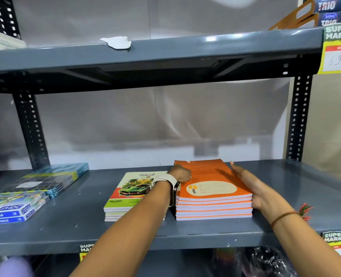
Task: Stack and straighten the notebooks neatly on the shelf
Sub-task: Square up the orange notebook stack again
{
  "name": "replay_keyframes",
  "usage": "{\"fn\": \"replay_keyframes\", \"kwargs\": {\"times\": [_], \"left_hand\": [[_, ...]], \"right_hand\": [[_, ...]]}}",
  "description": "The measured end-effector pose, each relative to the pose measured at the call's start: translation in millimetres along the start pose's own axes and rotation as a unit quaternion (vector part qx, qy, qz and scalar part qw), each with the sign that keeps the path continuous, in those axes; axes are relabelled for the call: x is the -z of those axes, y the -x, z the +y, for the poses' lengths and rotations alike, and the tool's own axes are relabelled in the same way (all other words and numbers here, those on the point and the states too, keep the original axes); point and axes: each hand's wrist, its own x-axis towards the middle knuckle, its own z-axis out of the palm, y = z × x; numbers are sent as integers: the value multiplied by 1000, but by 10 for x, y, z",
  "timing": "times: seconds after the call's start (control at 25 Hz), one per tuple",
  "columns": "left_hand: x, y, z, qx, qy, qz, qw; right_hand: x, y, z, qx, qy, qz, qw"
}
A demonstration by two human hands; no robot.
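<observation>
The grey metal shelf (205, 232) carries all task items; the orange notebook stack (213, 204) serves as the landmark, sitting right of centre on the shelf, close to the front edge.

Step in hand, as judged: squaring the orange notebook stack. The left hand (180, 173) rests on the stack's left rear corner with fingers curled onto the top cover. The right hand (251, 188) lies flat and open along the stack's right side, palm against the edges. Neither hand lifts anything; both press inward from opposite sides. The stack's front edges appear nearly flush.

Next move, as judged: press both sides until the covers align, then deal with the car-cover notebook stack (133, 194), which lies just left of the landmark, lower in height and angled slightly. It probably needs its edges tapped parallel to the landmark.

Surroundings, largest first:
- The upper shelf (145, 54) spans overhead, limiting lift height above the landmark.
- The right upright post (299, 116) stands behind and right of the landmark, well apart.
- Blue pastel boxes (16, 208) lie far left of the landmark, clear of the work.
- A price tag (338, 56) hangs above and right.

The left forearm crosses over the car-cover notebook stack and partly hides it.
</observation>
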Motion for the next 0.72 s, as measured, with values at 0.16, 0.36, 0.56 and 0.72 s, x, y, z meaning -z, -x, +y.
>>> {"fn": "replay_keyframes", "kwargs": {"times": [0.16, 0.36, 0.56, 0.72], "left_hand": [[15, -21, -46, 0, -5, 0, 1000], [35, 42, -47, 10, -2, -1, 1000], [35, 64, -37, 2, 13, 0, 1000], [17, 126, 0, -11, -21, 9, 1000]], "right_hand": [[-66, 13, 18, 5, -1, 5, 1000], [-99, 55, 28, -3, -5, 17, 1000], [-141, 109, 14, -13, -9, 29, 999], [-170, 148, 8, -11, -7, 38, 999]]}}
